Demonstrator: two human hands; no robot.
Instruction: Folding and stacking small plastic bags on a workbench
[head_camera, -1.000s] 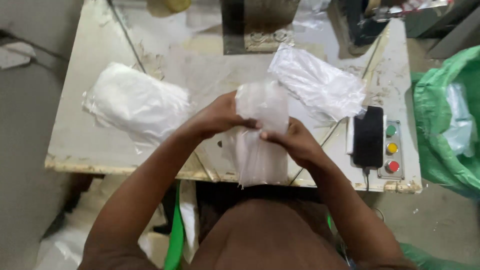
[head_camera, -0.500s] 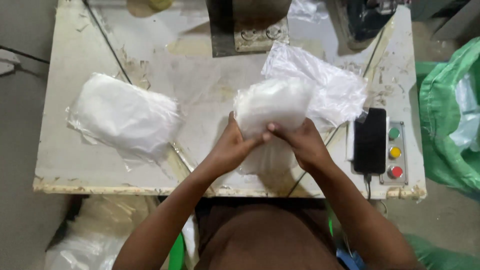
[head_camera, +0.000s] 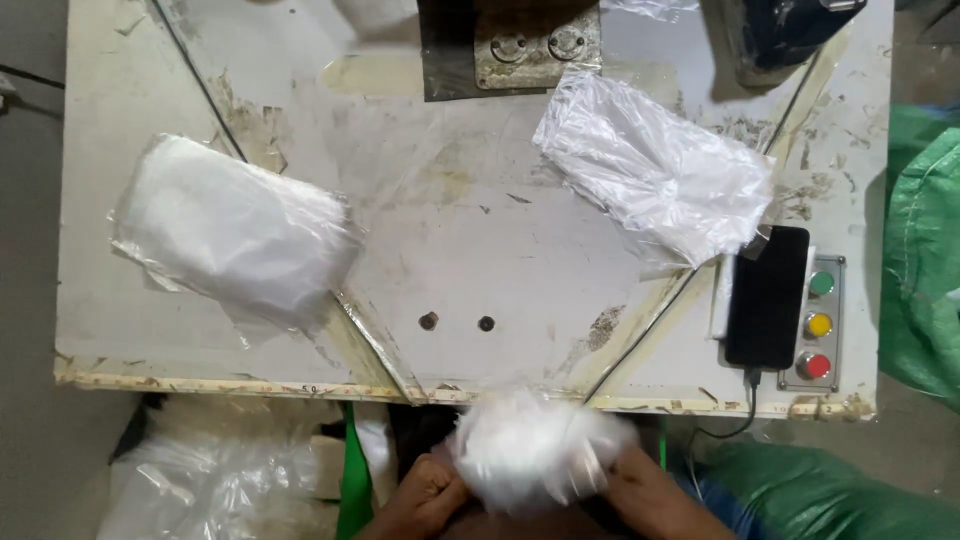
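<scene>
A blurred white plastic bag bundle (head_camera: 535, 450) hangs just below the table's front edge, at the bottom middle of the head view. My left hand (head_camera: 420, 495) grips its left side with curled fingers. My right hand (head_camera: 640, 490) holds its right side. Both wrists run off the bottom of the frame. On the worn white table (head_camera: 500, 250) lie two other stacks of clear plastic bags: one at the left (head_camera: 235, 230) and one at the upper right (head_camera: 655, 165).
A black phone (head_camera: 767, 297) lies at the table's right edge beside a box with green, yellow and red buttons (head_camera: 818, 325). A metal machine base (head_camera: 510, 45) stands at the back. Green sacks (head_camera: 920, 260) sit to the right, loose plastic (head_camera: 210, 480) under the table at left.
Both hands pulled the bag bundle off the table top toward me, down below the front edge. The view shifted forward over the table.
</scene>
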